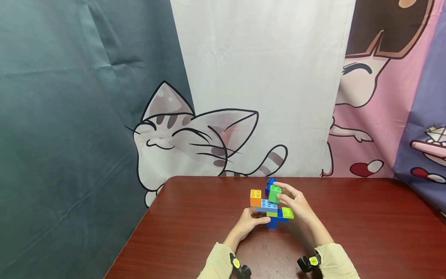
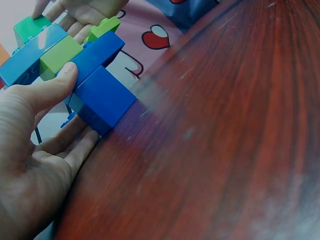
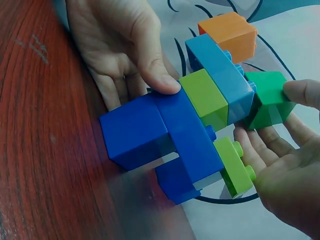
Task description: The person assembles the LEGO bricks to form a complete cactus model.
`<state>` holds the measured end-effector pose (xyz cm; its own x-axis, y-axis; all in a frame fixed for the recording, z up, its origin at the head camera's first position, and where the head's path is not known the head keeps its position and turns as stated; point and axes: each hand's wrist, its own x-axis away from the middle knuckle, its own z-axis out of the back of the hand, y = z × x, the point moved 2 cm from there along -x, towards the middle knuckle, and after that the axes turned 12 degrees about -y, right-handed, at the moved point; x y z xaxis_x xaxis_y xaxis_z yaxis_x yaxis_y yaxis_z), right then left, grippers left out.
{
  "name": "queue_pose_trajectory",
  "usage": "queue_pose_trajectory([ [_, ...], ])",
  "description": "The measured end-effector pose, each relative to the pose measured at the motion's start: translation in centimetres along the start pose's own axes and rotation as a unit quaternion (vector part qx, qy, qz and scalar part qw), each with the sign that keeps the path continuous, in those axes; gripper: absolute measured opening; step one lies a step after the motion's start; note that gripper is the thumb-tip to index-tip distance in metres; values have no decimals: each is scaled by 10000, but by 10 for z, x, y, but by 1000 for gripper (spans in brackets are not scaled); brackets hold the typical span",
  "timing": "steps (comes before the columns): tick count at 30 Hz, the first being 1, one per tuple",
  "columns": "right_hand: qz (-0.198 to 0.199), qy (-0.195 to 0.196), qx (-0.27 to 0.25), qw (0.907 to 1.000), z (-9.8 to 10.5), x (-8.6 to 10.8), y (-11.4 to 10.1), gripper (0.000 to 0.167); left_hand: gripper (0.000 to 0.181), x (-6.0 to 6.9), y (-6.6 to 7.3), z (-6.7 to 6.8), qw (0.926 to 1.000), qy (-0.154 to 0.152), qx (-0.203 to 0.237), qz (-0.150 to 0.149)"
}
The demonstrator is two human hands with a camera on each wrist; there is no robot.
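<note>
Fingers of the right hand (image 1: 297, 203) pinch a green boxy plastic block (image 1: 274, 193) above the left hand (image 1: 246, 223), whose fingers grip dark-blue rectangular plastic blocks (image 3: 132, 127); bracing these should steady downward pressing.

The left hand (image 1: 246, 224) grips a dark blue base brick (image 1: 272, 223) at the foot of a stack, with an orange brick (image 1: 255, 198) just above that hand and a light blue brick (image 1: 267, 205) to its upper right. The right hand (image 1: 297, 204) pinches a green brick (image 1: 274, 194); a lime brick (image 1: 287, 212) sits just below its thumb, and beyond both hands hangs a cat-printed curtain (image 1: 271, 69).
</note>
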<state>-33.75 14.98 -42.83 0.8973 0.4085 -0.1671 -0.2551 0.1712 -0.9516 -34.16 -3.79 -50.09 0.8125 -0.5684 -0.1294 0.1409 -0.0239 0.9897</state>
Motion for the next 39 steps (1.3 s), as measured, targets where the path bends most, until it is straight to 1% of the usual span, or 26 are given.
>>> queue_pose_trajectory([
  [3, -20, -126, -43, 9999, 0, 2, -1, 48, 36, 0, 0, 0, 10000, -1, -17, 28],
  [7, 113, -323, 163, 9993, 0, 2, -3, 47, 36, 0, -1, 0, 10000, -9, -12, 29],
  [10, 213, -445, 415, 9979, 1, 1, -4, 45, 36, 0, -1, 0, 10000, -35, -10, 10],
  [14, 270, -558, 641, 9960, 1, 0, -5, 44, 35, 0, 0, 0, 10000, -73, 9, 1],
  [19, 306, -688, 793, 9940, 3, 0, -5, 43, 35, 0, 1, 0, 10000, -83, 54, 9],
  [22, 286, -739, 794, 9937, 3, 0, -5, 42, 35, 0, 0, 0, 9999, -76, 52, 49],
  [25, 217, -710, 793, 9941, 2, 0, -4, 41, 35, 0, 0, 0, 9999, -51, 48, 81],
  [33, 108, -309, 796, 9963, -1, 0, -6, 37, 36, -1, 1, 0, 10000, -11, 63, 47],
  [39, 101, -315, 630, 9975, -1, 1, -7, 35, 36, -2, -1, 1, 10000, -38, 45, 64],
])
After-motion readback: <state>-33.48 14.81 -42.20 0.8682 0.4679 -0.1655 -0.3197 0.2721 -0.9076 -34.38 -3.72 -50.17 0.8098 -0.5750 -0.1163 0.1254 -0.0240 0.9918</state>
